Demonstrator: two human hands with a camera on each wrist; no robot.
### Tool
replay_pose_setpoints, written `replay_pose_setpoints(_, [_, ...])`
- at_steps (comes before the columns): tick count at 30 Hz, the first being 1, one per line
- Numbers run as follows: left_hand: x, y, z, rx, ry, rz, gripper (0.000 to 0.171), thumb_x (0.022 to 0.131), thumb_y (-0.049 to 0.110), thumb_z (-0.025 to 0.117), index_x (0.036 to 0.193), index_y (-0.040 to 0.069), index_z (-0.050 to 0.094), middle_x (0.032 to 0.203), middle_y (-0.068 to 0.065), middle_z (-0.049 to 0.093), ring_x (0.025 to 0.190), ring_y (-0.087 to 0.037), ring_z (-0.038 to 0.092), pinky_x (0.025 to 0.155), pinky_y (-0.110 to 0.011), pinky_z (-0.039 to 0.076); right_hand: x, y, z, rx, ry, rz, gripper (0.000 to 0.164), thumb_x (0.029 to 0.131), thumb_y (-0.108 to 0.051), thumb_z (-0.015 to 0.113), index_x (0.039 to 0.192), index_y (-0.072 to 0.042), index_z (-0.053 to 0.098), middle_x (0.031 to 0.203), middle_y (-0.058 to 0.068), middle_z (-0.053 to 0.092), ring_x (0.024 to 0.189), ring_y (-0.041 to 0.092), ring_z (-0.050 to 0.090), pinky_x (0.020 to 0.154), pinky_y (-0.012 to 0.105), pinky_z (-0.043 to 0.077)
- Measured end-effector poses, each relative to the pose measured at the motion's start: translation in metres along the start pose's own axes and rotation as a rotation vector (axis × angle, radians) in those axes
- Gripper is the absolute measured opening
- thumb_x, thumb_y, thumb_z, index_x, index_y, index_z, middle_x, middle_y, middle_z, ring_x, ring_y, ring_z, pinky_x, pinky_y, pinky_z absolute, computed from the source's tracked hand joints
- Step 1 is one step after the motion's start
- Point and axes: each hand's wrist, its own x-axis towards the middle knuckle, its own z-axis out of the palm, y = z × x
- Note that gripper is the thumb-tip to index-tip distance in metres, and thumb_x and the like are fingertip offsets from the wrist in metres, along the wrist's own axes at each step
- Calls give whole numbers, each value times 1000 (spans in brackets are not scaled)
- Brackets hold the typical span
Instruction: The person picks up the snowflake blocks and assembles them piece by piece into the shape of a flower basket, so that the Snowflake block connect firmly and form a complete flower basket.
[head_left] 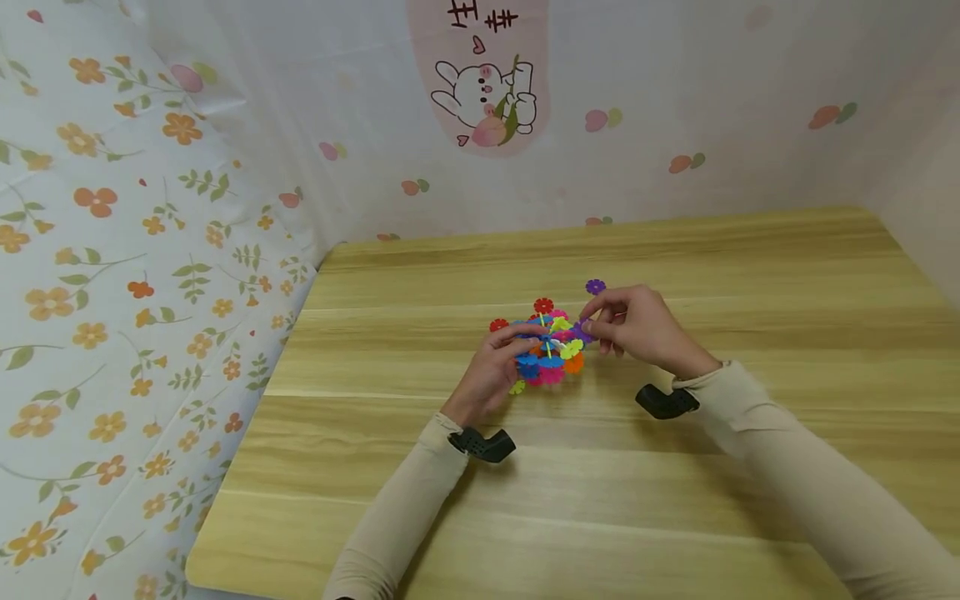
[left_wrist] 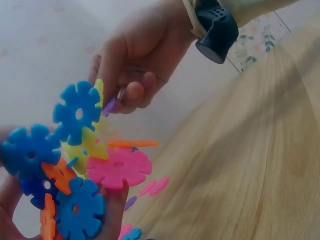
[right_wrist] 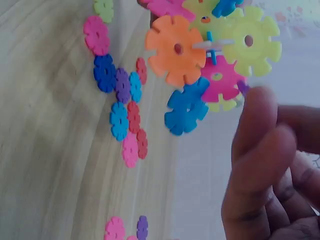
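Note:
My left hand point(head_left: 491, 371) holds a cluster of interlocked plastic snowflake discs point(head_left: 551, 362) above the wooden table. Blue, pink, orange and yellow discs show in it, slotted together at various angles. At the cluster's right side, my right hand point(head_left: 637, 325) pinches a purple snowflake disc point(left_wrist: 109, 107) between thumb and finger. Most of that purple disc is covered by the fingertips, and only a sliver shows in the right wrist view. It meets the edge of the cluster; how deep it sits in a slot cannot be seen.
Loose discs lie on the wooden table point(head_left: 675, 500) behind the cluster, among them a purple one point(head_left: 596, 287), a red one point(head_left: 543, 307) and a dark blue one point(right_wrist: 104, 73). A patterned cloth point(head_left: 360, 125) hangs along the table's back and left sides.

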Motion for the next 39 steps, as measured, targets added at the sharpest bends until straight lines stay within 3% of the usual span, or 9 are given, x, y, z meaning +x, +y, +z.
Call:
replay_pose_setpoints(7, [0,1,2,49,-7,7,19,101,7,53,107,12,70,116,-5,57,94,-16,63,78,-26,57,-2,0,6,-47,53,-11,6,93,-5,67,96,0,69,69,17,66,48,20,60,45,32,49])
replay_pose_setpoints(14, [4,0,5,98,10,42,18,100,6,55,111,6,69,121,-5,55,97,-18,60,80,-25,55,-1,5,15,-5,127,-40,6,92,-4,68,95,1,68,66,12,65,52,32,63,45,30,50])
replay_pose_setpoints(19, [5,-2,8,97,27,69,21,98,1,55,107,11,71,120,-5,56,99,-18,58,82,-25,55,-3,6,17,29,136,-33,5,91,-2,68,93,2,67,68,18,65,52,34,63,44,29,49])
replay_pose_setpoints(27, [4,-2,10,110,59,70,26,97,0,56,121,-11,58,123,-5,54,101,-18,59,83,-25,55,-2,1,25,0,192,-149,6,87,5,69,86,4,63,69,15,66,48,26,61,46,26,50])
replay_pose_setpoints(30, [2,-2,7,126,51,58,22,98,1,55,118,-7,61,121,-5,54,98,-17,59,81,-24,55,-1,1,26,28,151,-127,6,88,4,69,87,3,63,68,14,65,48,27,61,46,26,49])
replay_pose_setpoints(34, [-3,1,-3,160,37,11,19,100,6,55,116,1,65,118,-5,53,94,-16,58,78,-23,54,7,7,18,42,34,-46,11,97,-9,63,93,1,66,72,17,65,54,31,63,48,30,50])
replay_pose_setpoints(36, [-5,4,-8,166,30,-12,20,101,10,55,117,3,66,120,-4,52,95,-16,58,79,-23,54,12,13,8,13,5,0,20,101,-16,57,98,1,68,78,20,67,59,31,64,52,32,53])
replay_pose_setpoints(39, [-8,8,-15,149,20,-31,19,101,11,55,115,6,67,126,-3,50,99,-16,57,82,-22,53,20,28,-10,-121,-10,58,25,103,-17,51,106,1,69,88,20,69,67,28,64,58,33,53])
